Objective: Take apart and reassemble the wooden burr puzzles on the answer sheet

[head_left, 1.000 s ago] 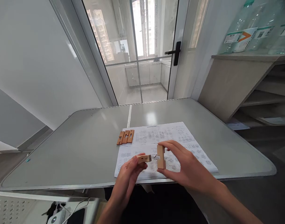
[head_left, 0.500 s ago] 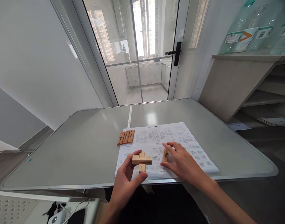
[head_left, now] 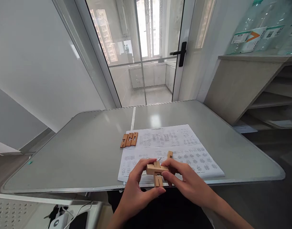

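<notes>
Over the near edge of an instruction sheet [head_left: 160, 140], a partly joined wooden burr puzzle [head_left: 157, 169] is held up, its notched bars crossing. My left hand [head_left: 138, 186] is closed on it, fingers behind and thumb at the lower bar's end. The thumb and index finger of my right hand [head_left: 184, 179] pinch the right end of the crosswise bar. Just beyond the right fingers shows the end of another light wooden piece [head_left: 169, 154]; the hand hides the rest, and whether it lies on the sheet is unclear.
Three darker notched wooden pieces [head_left: 129, 139] lie side by side at the sheet's left edge. The grey table [head_left: 88, 152] reaches a glass door. Large plastic bottles [head_left: 258, 35] stand on a shelf at right; a white cart [head_left: 36, 216] with cables is lower left.
My right hand has moved left and nearer, from the loose light piece to the puzzle's crosswise bar. My left hand has brought the puzzle a little right and down.
</notes>
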Demonstrator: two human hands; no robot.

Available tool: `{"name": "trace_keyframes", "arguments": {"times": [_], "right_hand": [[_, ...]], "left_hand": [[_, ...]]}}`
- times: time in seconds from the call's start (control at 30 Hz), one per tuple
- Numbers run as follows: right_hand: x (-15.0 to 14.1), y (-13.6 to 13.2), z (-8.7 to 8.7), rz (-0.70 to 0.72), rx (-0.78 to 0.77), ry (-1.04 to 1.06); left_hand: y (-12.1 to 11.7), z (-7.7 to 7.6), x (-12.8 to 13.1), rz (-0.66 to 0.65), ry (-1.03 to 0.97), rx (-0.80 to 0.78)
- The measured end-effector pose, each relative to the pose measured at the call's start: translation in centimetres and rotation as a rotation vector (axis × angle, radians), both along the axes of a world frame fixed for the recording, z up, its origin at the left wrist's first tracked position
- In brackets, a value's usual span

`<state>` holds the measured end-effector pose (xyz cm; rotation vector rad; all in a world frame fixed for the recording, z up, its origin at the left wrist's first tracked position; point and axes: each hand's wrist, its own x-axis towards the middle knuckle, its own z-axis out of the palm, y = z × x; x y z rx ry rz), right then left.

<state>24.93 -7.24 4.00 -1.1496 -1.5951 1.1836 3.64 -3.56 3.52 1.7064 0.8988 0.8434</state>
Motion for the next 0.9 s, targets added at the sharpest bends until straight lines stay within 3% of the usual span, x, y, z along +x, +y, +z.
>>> {"name": "trace_keyframes", "arguments": {"times": [0.13, 0.33, 0.5, 0.73, 0.9], "right_hand": [[1.0, -0.6, 0.5, 0.054, -0.112, 0.106], [4.8, 0.1, -0.4, -0.198, -0.064, -0.153], [7.4, 1.7, -2.6, -0.275, -0.19, -0.199], [7.0, 4.3, -4.2, -0.356, -0.238, -0.437], [6.4, 5.5, -4.9, -0.388, -0.254, -0.471]], "left_hand": [[0.9, -0.6, -0.2, 0.071, 0.147, 0.126], [2.2, -1.8, 0.1, 0.011, 0.254, 0.146], [3.6, -2.8, 1.9, -0.047, 0.272, 0.166], [6.4, -3.3, 3.9, -0.177, 0.33, 0.136], [7.6, -3.2, 4.3, -0.252, 0.35, 0.141]]}}
